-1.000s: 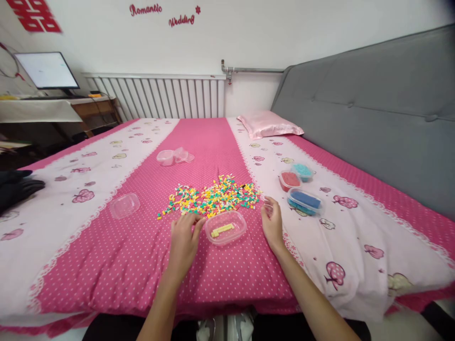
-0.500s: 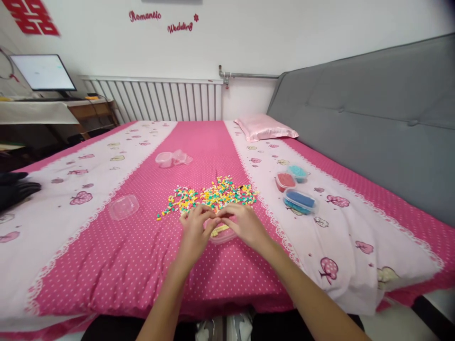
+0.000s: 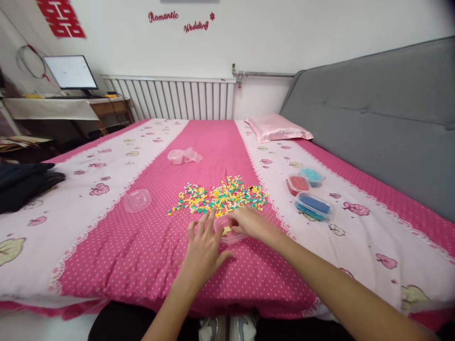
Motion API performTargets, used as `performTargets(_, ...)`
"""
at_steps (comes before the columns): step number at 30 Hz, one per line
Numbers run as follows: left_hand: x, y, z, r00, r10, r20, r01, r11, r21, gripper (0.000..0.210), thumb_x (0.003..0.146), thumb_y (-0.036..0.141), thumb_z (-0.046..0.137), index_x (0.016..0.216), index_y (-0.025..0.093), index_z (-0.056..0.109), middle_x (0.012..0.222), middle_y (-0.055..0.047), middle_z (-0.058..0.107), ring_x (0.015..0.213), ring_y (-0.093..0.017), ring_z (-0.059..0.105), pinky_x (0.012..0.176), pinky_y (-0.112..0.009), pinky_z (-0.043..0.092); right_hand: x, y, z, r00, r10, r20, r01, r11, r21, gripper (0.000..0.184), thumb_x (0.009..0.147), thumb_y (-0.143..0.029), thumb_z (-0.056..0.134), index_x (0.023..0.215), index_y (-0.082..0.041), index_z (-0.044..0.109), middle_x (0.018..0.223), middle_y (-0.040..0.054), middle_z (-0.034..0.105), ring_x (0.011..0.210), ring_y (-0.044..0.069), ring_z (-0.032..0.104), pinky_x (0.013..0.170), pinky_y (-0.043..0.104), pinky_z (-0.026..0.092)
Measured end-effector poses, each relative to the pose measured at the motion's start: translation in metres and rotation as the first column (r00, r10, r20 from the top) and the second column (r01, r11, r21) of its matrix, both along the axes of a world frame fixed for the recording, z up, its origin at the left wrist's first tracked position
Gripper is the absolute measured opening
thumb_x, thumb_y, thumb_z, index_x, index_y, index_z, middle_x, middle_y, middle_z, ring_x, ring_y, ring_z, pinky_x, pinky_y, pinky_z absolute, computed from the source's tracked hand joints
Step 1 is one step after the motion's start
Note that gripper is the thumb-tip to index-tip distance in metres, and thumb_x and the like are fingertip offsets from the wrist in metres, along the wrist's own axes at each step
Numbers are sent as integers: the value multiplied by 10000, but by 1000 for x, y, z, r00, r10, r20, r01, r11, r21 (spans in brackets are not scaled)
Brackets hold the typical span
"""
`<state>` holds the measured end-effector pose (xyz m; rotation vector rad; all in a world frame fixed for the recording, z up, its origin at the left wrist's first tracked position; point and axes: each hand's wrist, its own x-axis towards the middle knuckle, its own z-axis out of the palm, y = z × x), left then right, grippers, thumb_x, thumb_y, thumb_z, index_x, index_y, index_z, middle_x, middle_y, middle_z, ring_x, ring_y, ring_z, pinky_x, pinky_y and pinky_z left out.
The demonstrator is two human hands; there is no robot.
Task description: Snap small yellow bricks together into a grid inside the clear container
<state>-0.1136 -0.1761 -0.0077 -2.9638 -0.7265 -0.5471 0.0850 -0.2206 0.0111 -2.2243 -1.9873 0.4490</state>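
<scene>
A clear plastic container [image 3: 232, 239] sits on the pink bedspread in front of me, with a few pale yellow pieces [image 3: 226, 230] in it. My right hand [image 3: 249, 221] reaches into it from the right, fingers curled down and together; what is between them is hidden. Just left of the container, my left hand [image 3: 204, 244] is open, its fingers spread and nothing in it. Beyond both hands lies a loose heap of small capsule-like pieces [image 3: 227, 194] in yellow, green, white and pink.
A clear lid or shallow tray [image 3: 137, 201] lies to the left. Farther back are some empty clear containers [image 3: 176, 157]. On the right stand tubs of red [image 3: 298, 183], light blue [image 3: 311, 176] and dark blue [image 3: 314, 206] contents. A pink pillow [image 3: 277, 128] rests near the grey headboard.
My hands were together over the container with fingertips meeting. Now they are apart: the left has opened and moved down, the right dips into the container. The view has swung slightly left.
</scene>
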Motion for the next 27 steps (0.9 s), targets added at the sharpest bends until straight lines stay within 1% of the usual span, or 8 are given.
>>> performTargets(2, 5, 2, -2, 999, -2, -48, 3, 1000, 16, 574, 697, 415, 895, 1187, 211, 675, 1614, -217, 364, 1462, -427, 364, 1120, -659, 337, -4, 2, -5, 1000, 8, 27, -7, 1000, -29, 309, 971, -388, 631, 1184, -165, 648, 1169, 80, 671, 999, 206, 666, 871, 423, 572)
performTargets(5, 12, 4, -4, 995, -1, -102, 4, 1000, 30, 550, 645, 376, 928, 1109, 181, 707, 1626, -223, 340, 1492, -424, 334, 1137, -635, 348, -6, 3, -12, 998, 19, 56, -16, 998, -54, 309, 973, -389, 628, 1185, -165, 647, 1170, 80, 670, 998, 205, 665, 870, 423, 572)
performTargets(8, 18, 4, -7, 991, 18, -133, -13, 999, 39, 483, 673, 351, 908, 1070, 147, 724, 1620, -241, 338, 1494, -422, 341, 1147, -630, 346, -6, 5, -16, 997, 35, 69, -31, 997, -66, 304, 972, -388, 630, 1176, -163, 650, 1161, 79, 674, 986, 201, 667, 859, 413, 576)
performTargets(12, 21, 4, -11, 987, 43, -153, -35, 998, 54, 411, 759, 334, 844, 1094, 126, 725, 1622, -250, 319, 1499, -412, 340, 1157, -641, 326, -8, 7, -14, 995, 63, 80, -57, 996, -75, 297, 970, -384, 634, 1160, -156, 655, 1137, 74, 681, 961, 193, 672, 836, 400, 581)
performTargets(15, 23, 5, -11, 985, 46, -166, -36, 998, 59, 341, 814, 329, 790, 1096, 145, 737, 1625, -230, 321, 1497, -403, 350, 1155, -642, 328, -12, 6, -9, 992, 64, 107, -56, 995, -77, 294, 973, -382, 629, 1168, -163, 654, 1161, 78, 676, 992, 201, 667, 865, 417, 574)
performTargets(19, 25, 6, -12, 984, 49, -170, -39, 997, 61, 248, 894, 264, 679, 1115, 174, 748, 1625, -194, 341, 1494, -379, 367, 1153, -641, 332, -14, 4, -3, 988, 60, 143, -48, 995, -87, 291, 976, -382, 624, 1172, -170, 655, 1180, 81, 672, 1022, 209, 661, 896, 434, 565)
performTargets(22, 26, 5, -14, 986, 59, -158, -49, 997, 64, 246, 930, 219, 606, 1121, 168, 752, 1620, -191, 349, 1483, -372, 386, 1158, -647, 323, -14, 5, -1, 985, 58, 160, -41, 994, -104, 291, 977, -383, 623, 1172, -170, 654, 1176, 81, 673, 1017, 207, 663, 894, 432, 566)
performTargets(27, 28, 5, -14, 988, 60, -141, -51, 997, 63, 259, 939, 198, 577, 1125, 173, 756, 1622, -169, 357, 1478, -373, 391, 1174, -646, 302, -15, 7, 3, 983, 66, 173, -43, 991, -130, 282, 977, -378, 624, 1162, -167, 656, 1160, 78, 677, 1001, 202, 667, 881, 423, 571)
